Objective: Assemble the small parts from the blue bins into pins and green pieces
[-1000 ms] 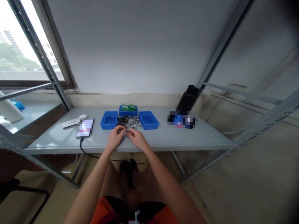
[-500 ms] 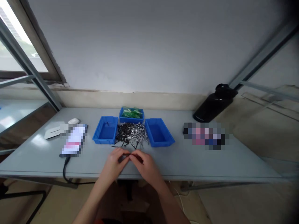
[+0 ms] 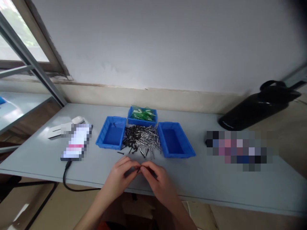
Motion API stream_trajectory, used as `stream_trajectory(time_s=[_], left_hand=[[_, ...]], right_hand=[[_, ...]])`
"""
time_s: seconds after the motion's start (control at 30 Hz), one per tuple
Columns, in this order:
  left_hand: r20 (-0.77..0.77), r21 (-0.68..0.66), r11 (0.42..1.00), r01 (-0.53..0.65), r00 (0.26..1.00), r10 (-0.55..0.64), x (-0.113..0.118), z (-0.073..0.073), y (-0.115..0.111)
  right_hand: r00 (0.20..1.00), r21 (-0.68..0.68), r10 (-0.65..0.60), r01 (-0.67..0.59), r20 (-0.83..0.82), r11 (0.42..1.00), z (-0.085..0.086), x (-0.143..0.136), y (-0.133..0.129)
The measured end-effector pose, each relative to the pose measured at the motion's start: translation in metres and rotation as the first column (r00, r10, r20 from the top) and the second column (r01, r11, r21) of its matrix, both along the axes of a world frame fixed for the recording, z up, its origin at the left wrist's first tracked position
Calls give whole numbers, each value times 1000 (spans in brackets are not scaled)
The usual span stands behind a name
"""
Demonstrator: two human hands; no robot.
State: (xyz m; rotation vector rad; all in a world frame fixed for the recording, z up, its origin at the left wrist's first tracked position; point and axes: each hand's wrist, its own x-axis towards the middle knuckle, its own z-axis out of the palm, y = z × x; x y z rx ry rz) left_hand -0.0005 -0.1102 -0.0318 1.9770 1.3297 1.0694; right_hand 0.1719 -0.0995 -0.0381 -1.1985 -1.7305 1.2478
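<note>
My left hand [image 3: 123,174] and my right hand [image 3: 157,179] meet fingertip to fingertip over the table's front part. Between them is a small dark screw [image 3: 138,170], pinched by the left fingers and touched by the right ones. Just beyond lies a pile of dark and silver screws [image 3: 144,139]. A blue tray [image 3: 111,132] left of the pile holds a few dark screws. The blue tray [image 3: 175,140] on the right shows a bare bottom. Behind the pile, a smaller blue tray [image 3: 142,122] contains green plastic bags [image 3: 143,114].
A phone [image 3: 78,142] with a black cable [image 3: 66,179] lies at the left, by a white case [image 3: 78,120]. At the right are a black bottle [image 3: 254,107] and a pixelated object [image 3: 235,148]. One loose screw [image 3: 120,153] lies near my left hand.
The camera view has shifted and tilted. Both hands remain together at the fingertips, and the dark screw between them now shows more clearly.
</note>
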Motion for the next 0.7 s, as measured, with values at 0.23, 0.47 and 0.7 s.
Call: stream_trajectory(time_s=[0.23, 0.47, 0.7], left_hand=[[-84, 145, 989, -10, 996, 23, 1, 0, -4], [-356, 421, 867, -265, 831, 427, -38, 30, 22], [-477, 461, 822, -335, 687, 548, -62, 27, 45]], right_hand=[[999, -21, -31, 30, -39, 999, 0, -1, 1], [992, 19, -106, 107, -65, 994, -7, 3, -6], [973, 521, -222, 157, 64, 839, 17, 38, -2]])
